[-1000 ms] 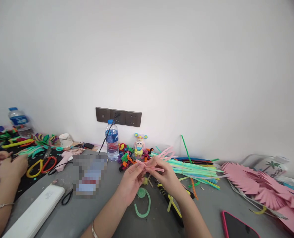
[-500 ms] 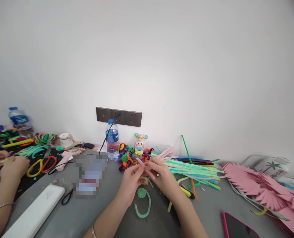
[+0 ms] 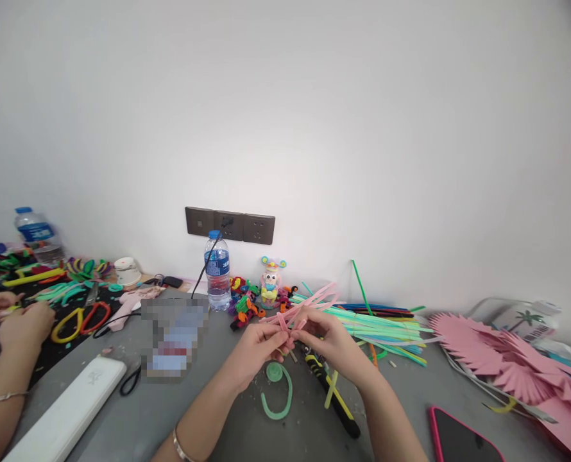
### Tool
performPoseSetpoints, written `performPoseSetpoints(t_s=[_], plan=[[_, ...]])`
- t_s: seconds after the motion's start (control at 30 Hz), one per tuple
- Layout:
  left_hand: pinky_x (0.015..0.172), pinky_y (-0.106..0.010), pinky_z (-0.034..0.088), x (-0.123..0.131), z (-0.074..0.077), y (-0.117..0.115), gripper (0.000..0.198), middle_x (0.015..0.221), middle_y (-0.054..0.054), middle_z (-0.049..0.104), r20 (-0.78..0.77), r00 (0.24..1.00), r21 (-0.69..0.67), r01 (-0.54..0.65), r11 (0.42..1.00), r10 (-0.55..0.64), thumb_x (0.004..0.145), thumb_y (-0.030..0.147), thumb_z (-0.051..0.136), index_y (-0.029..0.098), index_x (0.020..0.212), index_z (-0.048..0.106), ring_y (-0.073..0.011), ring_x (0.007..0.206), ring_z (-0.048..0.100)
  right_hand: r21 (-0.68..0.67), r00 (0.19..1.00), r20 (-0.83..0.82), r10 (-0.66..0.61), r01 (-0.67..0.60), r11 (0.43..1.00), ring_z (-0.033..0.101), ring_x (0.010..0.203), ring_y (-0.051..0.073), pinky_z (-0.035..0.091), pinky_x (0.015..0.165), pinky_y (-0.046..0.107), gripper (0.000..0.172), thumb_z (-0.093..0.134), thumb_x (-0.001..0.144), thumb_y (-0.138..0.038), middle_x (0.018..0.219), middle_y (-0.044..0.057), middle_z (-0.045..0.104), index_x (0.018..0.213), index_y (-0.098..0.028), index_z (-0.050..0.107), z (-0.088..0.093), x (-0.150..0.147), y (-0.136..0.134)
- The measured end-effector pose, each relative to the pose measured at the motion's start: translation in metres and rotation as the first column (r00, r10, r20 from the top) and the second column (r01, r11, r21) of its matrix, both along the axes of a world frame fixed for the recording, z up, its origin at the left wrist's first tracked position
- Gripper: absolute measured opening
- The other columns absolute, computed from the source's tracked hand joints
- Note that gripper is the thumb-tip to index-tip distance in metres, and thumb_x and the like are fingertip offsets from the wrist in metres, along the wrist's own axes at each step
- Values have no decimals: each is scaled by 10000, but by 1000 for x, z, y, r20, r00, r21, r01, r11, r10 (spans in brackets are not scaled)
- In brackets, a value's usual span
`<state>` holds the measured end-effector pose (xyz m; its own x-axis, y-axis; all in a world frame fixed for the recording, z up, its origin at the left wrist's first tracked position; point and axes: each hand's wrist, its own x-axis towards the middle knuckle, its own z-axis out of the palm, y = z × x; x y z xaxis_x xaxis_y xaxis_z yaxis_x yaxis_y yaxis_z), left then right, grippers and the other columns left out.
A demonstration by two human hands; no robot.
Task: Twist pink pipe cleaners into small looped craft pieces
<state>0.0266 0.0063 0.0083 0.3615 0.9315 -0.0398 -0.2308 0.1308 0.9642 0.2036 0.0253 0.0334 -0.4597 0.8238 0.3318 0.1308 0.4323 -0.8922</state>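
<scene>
Between my two hands is a pink pipe cleaner [image 3: 282,321], bent into short upright lengths. My left hand [image 3: 261,343] pinches it between thumb and fingers, the other fingers curled below. From the other side, my right hand [image 3: 320,333] grips it with thumb and forefinger, close against the left fingertips. Just below them on the table lies a green pipe cleaner [image 3: 288,401], coiled flat at one end and curving at the other. Under my right wrist are pliers [image 3: 331,394] with yellow and black handles. A small figure [image 3: 270,282] with round eyes stands behind the hands.
Bundled pipe cleaners [image 3: 382,330] lie right of centre. A water bottle [image 3: 217,273] stands near the wall. A white power bank [image 3: 68,410], scissors [image 3: 81,323] and another person's hands [image 3: 20,321] are at left. A phone [image 3: 463,436] and folded pink paper [image 3: 497,366] are at right.
My right hand has turned and shifted slightly right, leaving the fingertips of both hands meeting at the pink pipe cleaner. More of the pliers shows beneath my right wrist.
</scene>
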Motion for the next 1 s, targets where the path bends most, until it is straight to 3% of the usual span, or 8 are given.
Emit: performPoseSetpoints(t_s=[0.13,0.33,0.5,0.67,0.83,1.0], plan=[[586,-231,414,-1,0,-3,367,715,-42,632,-91,984,34,156,987,-153,755,476,688,112,722,722,-103,603,522,-155,985,-142,94,-116,981,604,585,154,474,559,278,230,663,827,-391,706,2,596,746,-186,595,5,7,-5],[588,-240,424,-3,1,-6,339,786,-60,675,-145,946,31,298,954,-291,782,452,661,124,737,731,-94,563,527,-98,986,-145,88,-103,990,577,679,157,466,588,262,213,715,789,-354,736,20,595,691,-187,624,11,9,-9],[571,-224,398,-5,7,-8,343,905,-72,697,-172,917,21,368,930,-359,788,457,651,127,721,720,-84,564,540,-211,971,-195,142,-183,960,606,719,146,486,654,270,213,734,778,-299,815,32,628,680,-171,594,10,9,-10],[571,-216,413,-4,6,-6,355,610,17,556,-225,931,44,305,951,-288,815,465,610,138,698,685,-104,562,542,-275,970,-216,110,-168,947,632,625,142,494,588,270,234,728,780,-303,749,22,659,695,-170,556,3,10,-6],[548,-210,410,1,-1,-3,343,780,-51,690,-270,946,163,230,959,-180,846,443,567,129,815,700,-90,555,508,-346,973,-222,62,-138,928,645,583,136,509,574,261,252,752,751,-302,698,17,698,712,-176,537,-4,7,-1],[545,-215,432,3,-4,0,335,787,-92,738,-311,942,182,186,966,-123,845,425,550,121,796,682,-106,547,553,-416,974,-227,1,-97,904,657,608,140,533,603,267,241,769,719,-335,724,27,721,754,-164,604,-5,6,2]])
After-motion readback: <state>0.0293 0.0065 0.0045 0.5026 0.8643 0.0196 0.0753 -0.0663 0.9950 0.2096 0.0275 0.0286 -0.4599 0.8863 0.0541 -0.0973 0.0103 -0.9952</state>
